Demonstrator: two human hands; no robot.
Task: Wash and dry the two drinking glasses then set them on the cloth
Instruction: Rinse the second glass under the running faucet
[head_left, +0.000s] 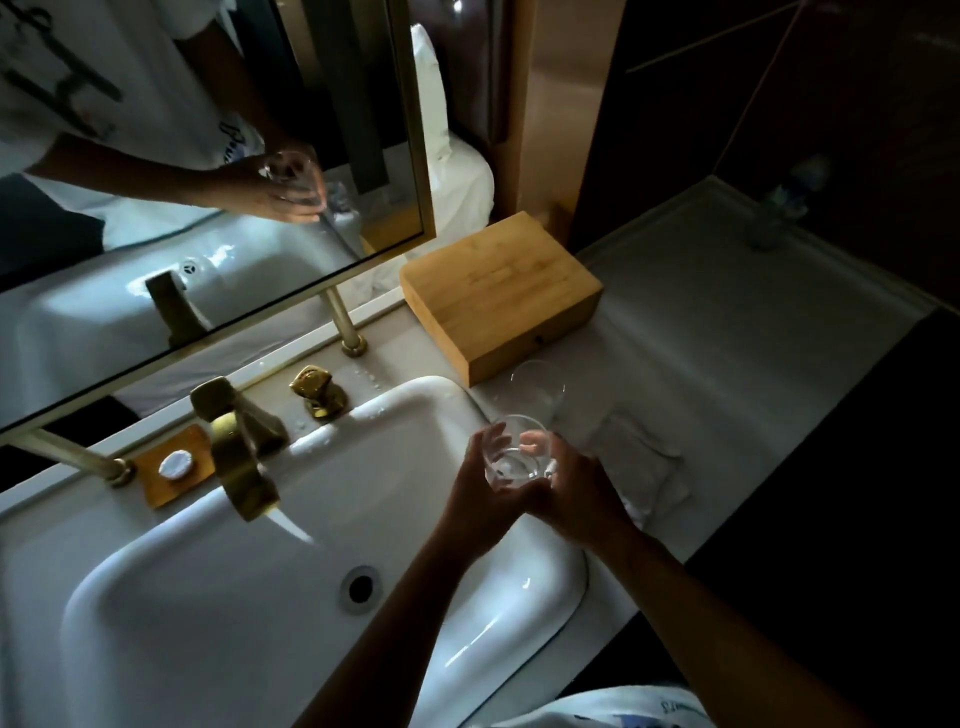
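Both hands on one drinking glass (517, 454), centre-right of frame, over sink's right rim (574, 566). Left hand (480, 496) cups it, fingers curled round wall. Right hand (574, 486) grips opposite side, fingertips hooked over lip. Second glass (537, 387) upright just behind, beside folded white cloth (641, 460). Brass faucet (236, 457) running, left of centre.

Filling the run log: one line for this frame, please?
left hand: grips held glass | right hand: grips same | over sink edge | second glass: beside cloth | tap: running

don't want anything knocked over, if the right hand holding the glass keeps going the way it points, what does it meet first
Most likely the second glass, standing just beyond the held glass that the right hand grips, in front of the wooden box. Depth is hard to judge.
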